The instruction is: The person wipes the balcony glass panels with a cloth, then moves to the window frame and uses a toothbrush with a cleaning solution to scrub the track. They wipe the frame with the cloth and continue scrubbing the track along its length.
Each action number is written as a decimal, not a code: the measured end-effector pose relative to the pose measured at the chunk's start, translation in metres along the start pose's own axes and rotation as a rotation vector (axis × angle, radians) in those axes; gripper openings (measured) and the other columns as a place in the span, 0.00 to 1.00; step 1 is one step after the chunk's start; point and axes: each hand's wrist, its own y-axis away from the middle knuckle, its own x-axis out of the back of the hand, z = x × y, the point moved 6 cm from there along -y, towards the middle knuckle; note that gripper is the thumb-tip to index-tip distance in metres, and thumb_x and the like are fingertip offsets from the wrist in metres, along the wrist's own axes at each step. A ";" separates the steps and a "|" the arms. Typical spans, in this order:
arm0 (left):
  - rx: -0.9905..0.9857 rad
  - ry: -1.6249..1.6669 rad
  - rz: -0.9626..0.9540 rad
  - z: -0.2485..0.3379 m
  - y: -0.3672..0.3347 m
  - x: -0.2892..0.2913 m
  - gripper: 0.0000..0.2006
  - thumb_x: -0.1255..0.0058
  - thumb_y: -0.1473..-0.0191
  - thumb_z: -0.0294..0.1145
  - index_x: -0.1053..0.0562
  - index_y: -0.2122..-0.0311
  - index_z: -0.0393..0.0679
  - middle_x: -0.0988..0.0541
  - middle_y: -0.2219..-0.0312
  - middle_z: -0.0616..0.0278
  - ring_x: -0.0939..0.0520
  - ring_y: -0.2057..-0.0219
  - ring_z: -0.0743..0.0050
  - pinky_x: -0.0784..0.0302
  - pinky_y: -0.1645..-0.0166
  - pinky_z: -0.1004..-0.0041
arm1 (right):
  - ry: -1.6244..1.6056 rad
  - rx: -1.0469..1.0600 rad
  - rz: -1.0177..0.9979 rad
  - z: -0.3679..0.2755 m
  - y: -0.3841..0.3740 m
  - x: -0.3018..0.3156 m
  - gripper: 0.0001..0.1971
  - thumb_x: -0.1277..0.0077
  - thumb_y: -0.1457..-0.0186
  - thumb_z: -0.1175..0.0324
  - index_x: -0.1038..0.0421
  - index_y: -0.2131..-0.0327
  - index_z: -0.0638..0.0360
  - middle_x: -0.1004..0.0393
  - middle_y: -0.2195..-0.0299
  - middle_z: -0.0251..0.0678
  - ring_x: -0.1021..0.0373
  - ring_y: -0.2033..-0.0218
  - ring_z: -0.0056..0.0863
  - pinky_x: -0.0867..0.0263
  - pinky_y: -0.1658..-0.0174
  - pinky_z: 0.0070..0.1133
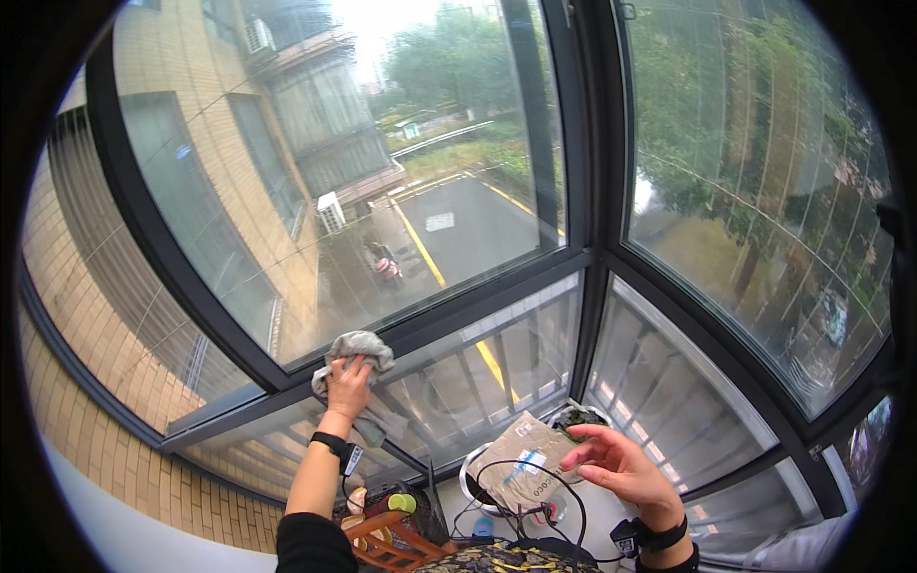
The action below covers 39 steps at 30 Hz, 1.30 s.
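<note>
My left hand [348, 387] is closed on a crumpled grey cloth [361, 346] and presses it against the dark window frame [449, 307], at the lower edge of the large pane [382, 239]. Part of the cloth hangs below the hand over the lower glass. My right hand [621, 468] is raised in the air with its fingers apart and slightly bent, holding nothing. Below and beside it lies a brown cardboard box [521, 458] with a white label. Both wrists wear black straps with small devices.
Black cables [516, 511] loop in front of me near the box. An orange-brown wooden chair [396, 535] stands low, beside a dark basket of items [382, 504]. A plant pot [581, 416] sits in the corner behind the box. Another tall pane [755, 172] rises at right.
</note>
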 end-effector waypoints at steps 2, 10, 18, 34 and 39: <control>0.094 -0.041 -0.062 -0.033 0.031 0.009 0.18 0.45 0.66 0.27 0.25 0.64 0.54 0.28 0.49 0.72 0.35 0.52 0.57 0.38 0.51 0.57 | -0.016 -0.007 -0.035 0.002 -0.005 -0.007 0.26 0.50 0.43 0.76 0.45 0.42 0.61 0.27 0.58 0.37 0.31 0.55 0.21 0.36 0.51 0.20; 0.726 0.092 -0.112 -0.119 0.123 0.048 0.22 0.44 0.65 0.27 0.27 0.58 0.51 0.28 0.50 0.65 0.33 0.55 0.52 0.35 0.51 0.59 | 0.109 -0.016 -0.154 0.008 -0.060 -0.038 0.27 0.49 0.44 0.76 0.45 0.41 0.61 0.30 0.54 0.37 0.33 0.51 0.24 0.35 0.49 0.22; 0.407 0.763 0.279 -0.034 0.059 0.159 0.28 0.46 0.67 0.26 0.27 0.53 0.47 0.26 0.56 0.57 0.30 0.59 0.58 0.33 0.51 0.64 | 0.089 -0.192 -0.392 0.066 -0.178 -0.120 0.46 0.42 0.48 0.66 0.64 0.34 0.49 0.53 0.37 0.45 0.44 0.41 0.41 0.34 0.49 0.31; 0.834 0.725 0.820 -0.278 0.080 0.098 0.19 0.48 0.43 0.39 0.34 0.51 0.41 0.29 0.64 0.62 0.27 0.64 0.73 0.28 0.60 0.73 | -0.106 -0.074 0.019 0.109 -0.277 -0.146 0.23 0.41 0.54 0.76 0.33 0.51 0.60 0.28 0.57 0.32 0.32 0.55 0.26 0.37 0.50 0.23; 0.948 0.988 0.476 -0.291 0.085 0.042 0.16 0.51 0.42 0.41 0.29 0.57 0.38 0.22 0.69 0.54 0.21 0.67 0.64 0.27 0.61 0.70 | 0.121 0.103 0.008 0.111 -0.291 -0.159 0.27 0.39 0.55 0.74 0.35 0.49 0.60 0.31 0.53 0.32 0.36 0.51 0.27 0.41 0.46 0.25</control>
